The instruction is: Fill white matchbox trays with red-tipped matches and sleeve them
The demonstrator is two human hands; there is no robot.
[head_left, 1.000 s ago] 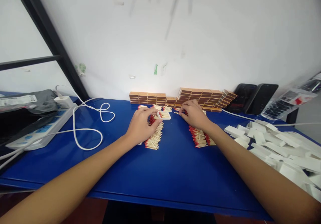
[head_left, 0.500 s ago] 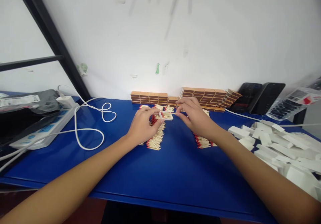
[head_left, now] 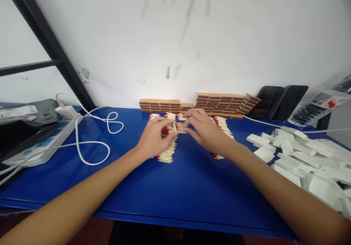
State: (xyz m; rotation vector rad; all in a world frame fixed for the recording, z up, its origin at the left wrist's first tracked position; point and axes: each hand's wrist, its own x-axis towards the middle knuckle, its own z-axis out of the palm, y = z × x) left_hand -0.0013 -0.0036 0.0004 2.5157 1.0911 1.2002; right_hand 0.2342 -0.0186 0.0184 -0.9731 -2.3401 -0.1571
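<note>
My left hand (head_left: 152, 138) pinches the left end of a small white matchbox tray (head_left: 180, 132), held just above the table. Red-tipped matches lie inside the tray, partly covered by my fingers. At its right end, the thumb and fingertips of my right hand (head_left: 203, 131) close on the tray; whether a loose match is also between them is hidden. Below my left hand a pile of matches (head_left: 168, 153) rests on the blue table (head_left: 170, 193). More matches (head_left: 223, 127) lie behind and under my right hand.
Stacked brown matchboxes (head_left: 160, 105) line the wall, with a taller stack (head_left: 219, 102) to the right. Many white trays (head_left: 304, 153) are heaped at the right. Two phones (head_left: 289, 102) lean beside a plastic bottle (head_left: 315, 108). A power strip (head_left: 49, 142) and white cable (head_left: 93, 162) occupy the left.
My right hand has moved left to the tray's right end, closing the gap seen earlier. The left hand still holds the tray. The whole view has shifted slightly.
</note>
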